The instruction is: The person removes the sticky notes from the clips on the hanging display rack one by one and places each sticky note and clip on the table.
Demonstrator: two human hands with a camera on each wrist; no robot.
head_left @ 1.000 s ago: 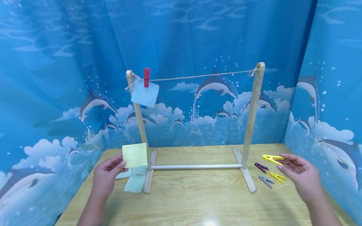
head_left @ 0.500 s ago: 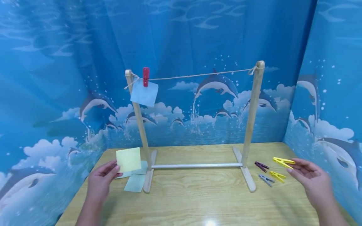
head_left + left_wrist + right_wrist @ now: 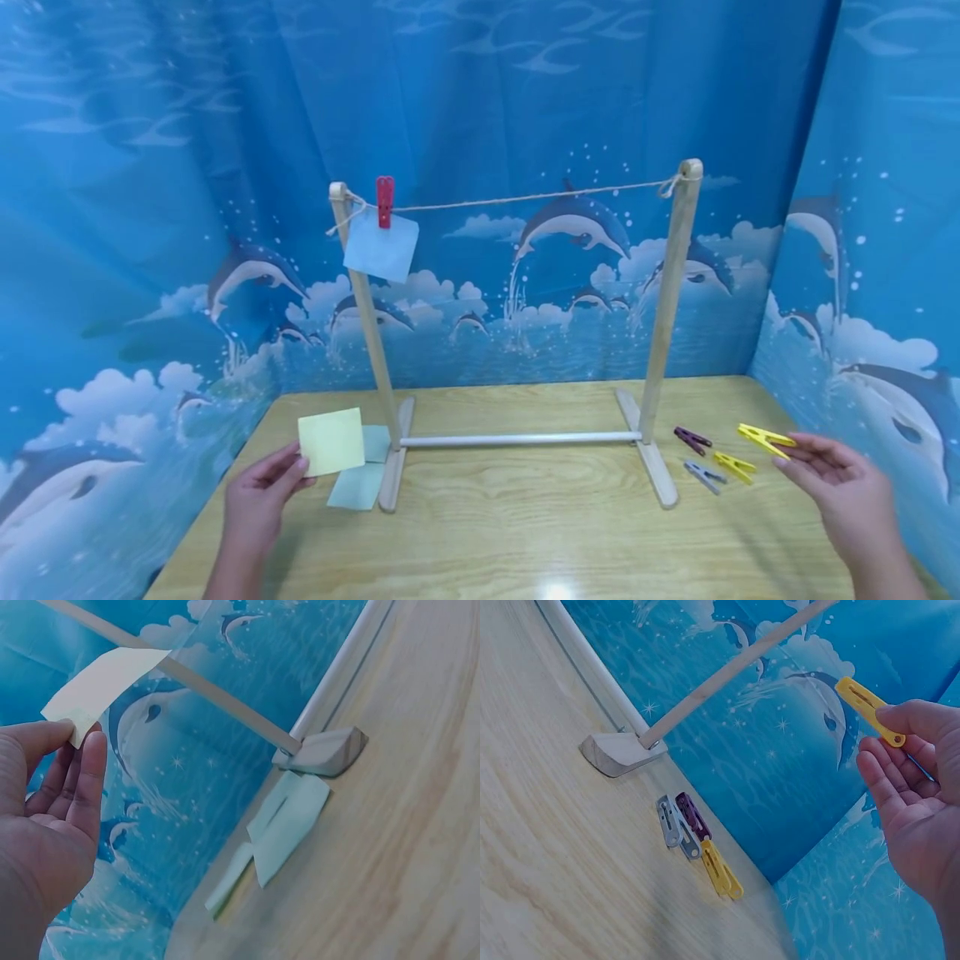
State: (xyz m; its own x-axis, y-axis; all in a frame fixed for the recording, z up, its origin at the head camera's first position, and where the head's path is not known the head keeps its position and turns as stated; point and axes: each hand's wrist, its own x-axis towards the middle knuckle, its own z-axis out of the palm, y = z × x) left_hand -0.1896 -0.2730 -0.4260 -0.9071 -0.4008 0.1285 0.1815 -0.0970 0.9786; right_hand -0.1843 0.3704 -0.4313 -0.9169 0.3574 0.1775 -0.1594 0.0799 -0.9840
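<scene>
My left hand (image 3: pixel 258 496) pinches a yellow sticky note (image 3: pixel 332 442) by its lower left edge, above the table's left side. Pale green notes (image 3: pixel 357 486) lie beneath and beside it, next to the stand's left foot. On the right, my right hand (image 3: pixel 843 492) holds a yellow clothespin (image 3: pixel 765 438) between thumb and fingers, raised off the table. In the right wrist view the thumb presses on one end of that clothespin (image 3: pixel 870 711). From the string (image 3: pixel 517 199) hangs a light blue note (image 3: pixel 381 245), clipped by a red clothespin (image 3: pixel 385 202) near the left post.
A wooden stand has a left post (image 3: pixel 372 333), a right post (image 3: pixel 670 317) and a white crossbar (image 3: pixel 517 440) low between them. Beyond its right foot lie a purple clothespin (image 3: pixel 692 440), a grey clothespin (image 3: pixel 704 476) and another yellow clothespin (image 3: pixel 734 467). A dolphin-print curtain (image 3: pixel 480 100) surrounds the table.
My left hand has moved left and down with the yellow note. The right hand has moved right and slightly down with the yellow clothespin, so both hands are farther apart.
</scene>
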